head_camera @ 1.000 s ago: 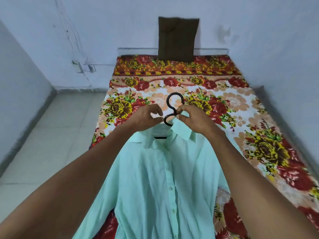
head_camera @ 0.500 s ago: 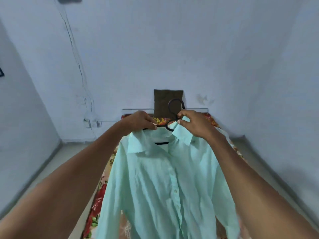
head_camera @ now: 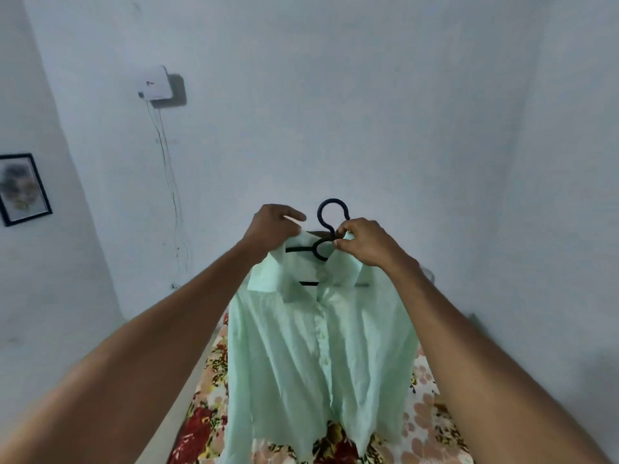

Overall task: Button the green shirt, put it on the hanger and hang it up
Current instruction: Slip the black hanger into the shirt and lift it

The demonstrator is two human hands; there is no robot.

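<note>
The pale green shirt (head_camera: 301, 356) hangs buttoned on a black hanger (head_camera: 330, 226), held up in the air over the bed. The hanger's round hook rises above the collar in front of the white wall. My left hand (head_camera: 273, 227) pinches the left side of the collar. My right hand (head_camera: 363, 244) grips the right side of the collar at the base of the hook. Most of the hanger's bar is hidden inside the shirt.
The bed with its red and yellow flowered sheet (head_camera: 432, 426) lies below the shirt. A white box with hanging wires (head_camera: 154, 84) is fixed high on the back wall. A framed picture (head_camera: 22, 188) hangs on the left wall.
Both hands have lifted the shirt and hanger higher, off the bed. The view has tilted up, so the wall now fills most of it and the dark cushion is out of sight.
</note>
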